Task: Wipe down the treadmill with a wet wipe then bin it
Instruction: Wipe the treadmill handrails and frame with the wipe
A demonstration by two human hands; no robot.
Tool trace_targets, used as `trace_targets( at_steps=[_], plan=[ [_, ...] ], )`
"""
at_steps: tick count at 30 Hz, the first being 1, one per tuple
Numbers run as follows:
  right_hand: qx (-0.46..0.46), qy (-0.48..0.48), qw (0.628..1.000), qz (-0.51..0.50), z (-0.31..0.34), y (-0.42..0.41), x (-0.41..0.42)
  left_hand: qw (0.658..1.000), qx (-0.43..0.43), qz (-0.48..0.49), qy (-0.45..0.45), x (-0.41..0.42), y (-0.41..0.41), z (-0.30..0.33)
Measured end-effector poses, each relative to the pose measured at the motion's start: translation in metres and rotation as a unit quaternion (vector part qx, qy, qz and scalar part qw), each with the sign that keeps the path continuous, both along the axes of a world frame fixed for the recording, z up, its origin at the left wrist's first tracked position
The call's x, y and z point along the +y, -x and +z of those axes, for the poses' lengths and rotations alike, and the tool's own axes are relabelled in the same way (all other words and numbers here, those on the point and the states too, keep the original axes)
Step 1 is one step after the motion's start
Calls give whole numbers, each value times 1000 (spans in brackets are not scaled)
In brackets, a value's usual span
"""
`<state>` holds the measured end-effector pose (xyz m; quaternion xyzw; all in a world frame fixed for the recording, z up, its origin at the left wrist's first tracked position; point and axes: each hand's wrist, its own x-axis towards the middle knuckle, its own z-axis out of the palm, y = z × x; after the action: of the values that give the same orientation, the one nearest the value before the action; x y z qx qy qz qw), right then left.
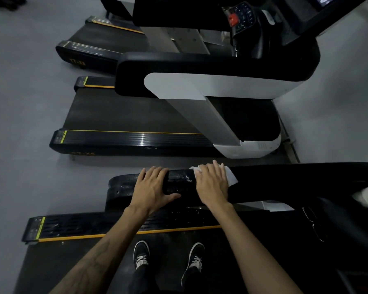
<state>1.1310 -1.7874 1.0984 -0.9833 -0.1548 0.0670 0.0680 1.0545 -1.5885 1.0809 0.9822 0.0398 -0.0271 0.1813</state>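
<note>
Legible marking was found on two machines only. The middle treadmill (136, 124) carried orange lettering on the side of its deck near the rear end, reading "TT-X6" as far as could be made out; the last character was faint. The far treadmill (89, 49) bore similar orange lettering on its deck side, of the same form, but too blurred to confirm. The keypad (243, 16) on the far console showed buttons whose legends were too small to read. No other text was readable.
</note>
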Motion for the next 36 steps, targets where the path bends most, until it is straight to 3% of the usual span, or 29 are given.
trace_targets(
  at_steps=[8,15,22,27,30,36],
  plan=[
    [-19,-77,988,136,-5,-4,-32,1000,-4,-7,17,2,0,1],
    [6,53,998,22,-2,-18,9,1000,-16,-9,8,3,-1,-2],
    [-7,-57,989,135,-3,-4,-9,998,-24,-63,18,19,3,-3],
    [-1,28,999,32,-5,-16,-13,998,-49,-34,3,43,11,-7],
    [10,70,997,31,-5,-16,20,999,-42,-25,-14,47,11,-7],
    [-5,-53,992,117,-7,10,28,998,-33,-37,-25,49,7,-4]
  ],
)
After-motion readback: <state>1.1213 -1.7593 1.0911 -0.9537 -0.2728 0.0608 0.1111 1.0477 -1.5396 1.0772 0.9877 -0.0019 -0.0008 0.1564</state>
